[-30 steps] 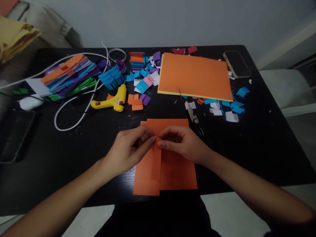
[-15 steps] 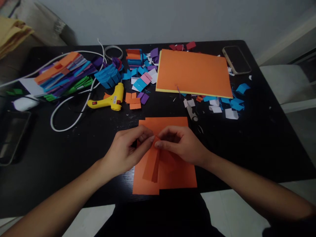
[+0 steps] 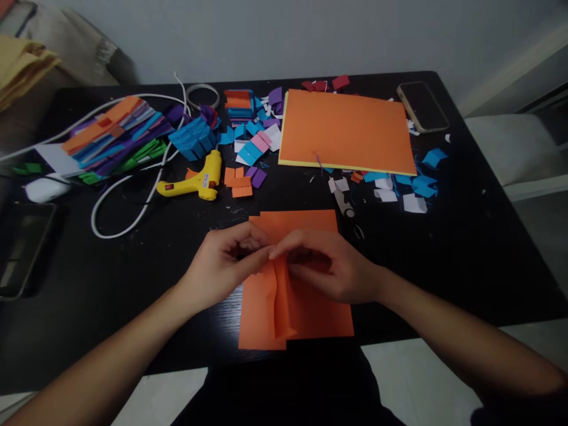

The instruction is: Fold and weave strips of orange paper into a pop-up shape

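A folded orange paper strip point(image 3: 280, 302) hangs from my fingers, its lower end standing a little open toward me. My left hand point(image 3: 226, 260) pinches the strip's top end between thumb and fingers. From the other side my right hand point(image 3: 331, 263) closes on the same end, its index fingertip meeting my left thumb. Under both hands lie flat orange paper sheets point(image 3: 322, 316), a narrower piece overlapping the left side of a wider one. The exact grip at the fold is partly hidden by my fingers.
A yellow glue gun point(image 3: 190, 184) lies left of the sheets, inside a looping white cable point(image 3: 94, 216). Folded paper bundles point(image 3: 119, 133) lie beyond it. Farther back are an orange and yellow paper stack point(image 3: 348, 130), coloured scraps, scissors point(image 3: 344, 204) and a phone point(image 3: 423, 106).
My right fingers have shifted, the index now over the strip's top and the thumb drawn back to the right. The strip has turned and its folds have parted at the lower end.
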Demonstrator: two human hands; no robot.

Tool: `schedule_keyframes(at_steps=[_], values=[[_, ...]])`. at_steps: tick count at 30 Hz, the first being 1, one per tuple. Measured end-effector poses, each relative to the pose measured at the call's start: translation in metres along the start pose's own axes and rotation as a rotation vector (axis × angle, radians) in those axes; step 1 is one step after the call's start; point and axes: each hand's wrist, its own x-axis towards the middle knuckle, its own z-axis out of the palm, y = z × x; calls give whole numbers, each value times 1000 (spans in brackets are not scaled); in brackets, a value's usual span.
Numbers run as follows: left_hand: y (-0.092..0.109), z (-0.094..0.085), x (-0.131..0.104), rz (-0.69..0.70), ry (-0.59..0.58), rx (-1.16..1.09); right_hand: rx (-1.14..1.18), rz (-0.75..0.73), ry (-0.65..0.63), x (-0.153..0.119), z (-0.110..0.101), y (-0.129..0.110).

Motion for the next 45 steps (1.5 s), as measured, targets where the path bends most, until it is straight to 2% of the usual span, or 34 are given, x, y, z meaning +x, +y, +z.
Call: schedule_keyframes(at_steps=[8,13,20,25,29,36,45], values=[[5,-3,3,-15,-77,23,108,94,71,2,-3,3],[7,-3,3,5,-82,3,125,96,128,3,-3,5],[0,-5,0,186,-82,155,135,78,180,2,1,7],[-3,-3,-2,224,37,254,188,97,173,2,-2,4],[-2,-2,-2,234,91,234,325,141,146,4,-3,4],[0,1,-3,250,111,262,434,192,243,7,6,10],[-3,2,-4,267,86,257,432,225,309,7,10,11]])
